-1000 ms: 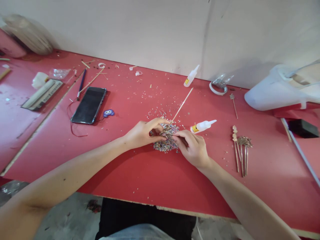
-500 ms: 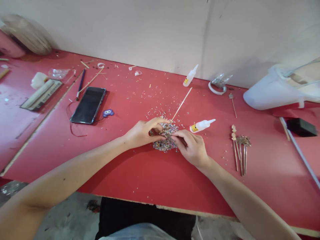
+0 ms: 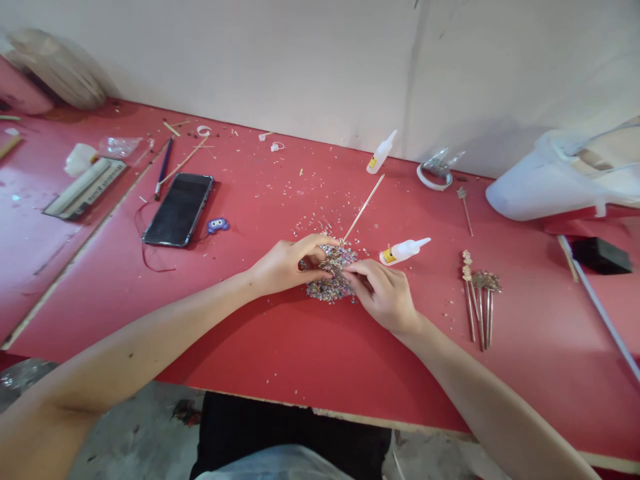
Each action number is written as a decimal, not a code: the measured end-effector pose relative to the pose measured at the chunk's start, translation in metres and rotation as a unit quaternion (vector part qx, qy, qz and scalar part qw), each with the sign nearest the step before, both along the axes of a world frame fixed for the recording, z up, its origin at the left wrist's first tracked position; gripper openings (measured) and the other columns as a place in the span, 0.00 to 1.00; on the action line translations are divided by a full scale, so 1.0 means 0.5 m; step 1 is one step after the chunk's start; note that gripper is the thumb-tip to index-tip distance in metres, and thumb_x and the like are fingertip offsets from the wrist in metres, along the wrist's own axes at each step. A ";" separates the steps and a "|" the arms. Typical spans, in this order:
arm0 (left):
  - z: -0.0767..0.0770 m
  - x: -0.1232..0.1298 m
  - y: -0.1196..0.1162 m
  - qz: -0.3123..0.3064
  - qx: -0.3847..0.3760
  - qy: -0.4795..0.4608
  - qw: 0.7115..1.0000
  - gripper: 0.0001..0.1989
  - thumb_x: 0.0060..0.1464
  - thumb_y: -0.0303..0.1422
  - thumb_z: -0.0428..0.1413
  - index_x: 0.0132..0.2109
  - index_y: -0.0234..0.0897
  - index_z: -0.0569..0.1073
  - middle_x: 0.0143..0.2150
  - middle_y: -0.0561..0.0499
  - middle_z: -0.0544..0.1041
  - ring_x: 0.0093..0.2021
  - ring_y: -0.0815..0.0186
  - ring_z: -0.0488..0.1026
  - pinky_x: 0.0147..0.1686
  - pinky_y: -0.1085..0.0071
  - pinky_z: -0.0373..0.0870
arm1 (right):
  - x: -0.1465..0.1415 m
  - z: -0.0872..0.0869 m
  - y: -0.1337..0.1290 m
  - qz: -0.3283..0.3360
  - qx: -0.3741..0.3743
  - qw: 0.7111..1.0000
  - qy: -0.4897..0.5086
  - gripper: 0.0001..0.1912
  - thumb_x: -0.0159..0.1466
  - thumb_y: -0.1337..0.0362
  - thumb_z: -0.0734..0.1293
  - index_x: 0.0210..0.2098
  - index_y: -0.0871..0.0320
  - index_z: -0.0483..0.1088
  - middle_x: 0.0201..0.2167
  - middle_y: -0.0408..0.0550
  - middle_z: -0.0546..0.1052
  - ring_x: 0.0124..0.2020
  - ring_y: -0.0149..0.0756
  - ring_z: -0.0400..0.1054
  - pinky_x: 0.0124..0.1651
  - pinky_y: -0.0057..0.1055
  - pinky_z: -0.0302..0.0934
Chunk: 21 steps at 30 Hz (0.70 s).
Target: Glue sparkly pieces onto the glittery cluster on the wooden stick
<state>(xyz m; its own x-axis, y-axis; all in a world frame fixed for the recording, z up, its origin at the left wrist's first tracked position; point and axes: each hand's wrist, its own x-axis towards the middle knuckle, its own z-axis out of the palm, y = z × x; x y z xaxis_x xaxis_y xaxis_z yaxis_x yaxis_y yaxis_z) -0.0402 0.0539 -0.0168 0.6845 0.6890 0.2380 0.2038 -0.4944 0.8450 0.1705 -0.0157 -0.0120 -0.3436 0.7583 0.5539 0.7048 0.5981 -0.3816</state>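
Observation:
Both hands meet above a loose pile of small pale chips (image 3: 327, 291) on the red table. Between the thumb and fingers of my left hand (image 3: 286, 267) is the dark metallic ornament head of a hair stick. Its thin golden shaft (image 3: 363, 208) appears to run from there away from me, up and to the right. My right hand (image 3: 383, 291) is closed in a pinch at the ornament's right side; whatever its fingertips hold is too small to make out. Just beyond the right hand lies a white glue bottle (image 3: 400, 251) with a yellow label.
Several ornamented hair sticks (image 3: 481, 300) lie at right, near a white bucket (image 3: 545, 177) and black block (image 3: 601, 256). Another glue bottle (image 3: 381, 155) stands by the wall, left of a tape roll (image 3: 434, 175). Leftward are a phone (image 3: 179, 210), a brush (image 3: 164, 168) and a flat box (image 3: 85, 189).
Almost nothing differs. Both hands keep their place over the chips, and the view has shifted very slightly.

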 end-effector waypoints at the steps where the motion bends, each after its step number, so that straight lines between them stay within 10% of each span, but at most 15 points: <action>1: 0.000 0.000 0.000 -0.001 0.000 0.000 1.000 0.24 0.53 0.33 0.61 0.56 0.39 0.65 0.36 0.53 0.78 0.35 0.71 0.76 0.40 0.75 0.74 | 0.000 0.000 0.000 -0.002 0.001 1.000 0.000 0.04 0.64 0.71 0.64 0.38 0.56 0.67 0.28 0.45 0.78 0.26 0.30 0.71 0.28 0.27 0.63; 21: 0.000 0.001 0.000 0.009 0.003 -0.004 1.000 0.25 0.52 0.32 0.62 0.55 0.38 0.65 0.35 0.53 0.78 0.35 0.70 0.76 0.39 0.74 0.74 | 0.002 -0.001 0.000 -0.016 0.014 1.000 -0.003 0.03 0.63 0.71 0.65 0.37 0.58 0.68 0.27 0.43 0.77 0.24 0.27 0.69 0.25 0.24 0.60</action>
